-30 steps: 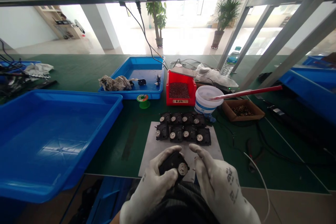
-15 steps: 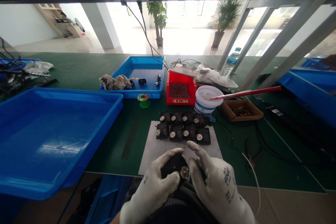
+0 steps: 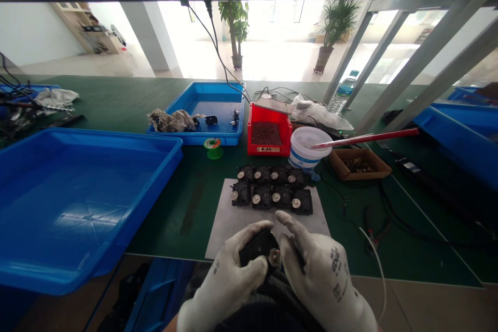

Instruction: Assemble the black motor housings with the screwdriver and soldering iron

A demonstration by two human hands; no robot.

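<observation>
My left hand [image 3: 225, 275], in a white work glove, grips a black plastic housing [image 3: 257, 246] from the left. A round metal boss [image 3: 274, 257] shows on the housing, close to my right hand [image 3: 321, 275], also gloved, which presses against the housing's right side. The housing's lower part is hidden by my fingers. Just beyond my fingertips, several similar black housings [image 3: 270, 189] stand in two rows on a white sheet [image 3: 241, 233], with their metal bosses facing up.
A large blue tray [image 3: 78, 202] sits to my left on the green bench mat [image 3: 175, 212]. Farther back are a smaller blue tray [image 3: 218, 137], a red bin [image 3: 268, 150] of dark granules, a white bucket [image 3: 305, 155] and a cardboard box [image 3: 360, 171]. Metal frame bars cross overhead.
The black housing has come lower and closer to me, and it has turned in my hands. My right hand has closed in against it. Little has moved in the last half second.
</observation>
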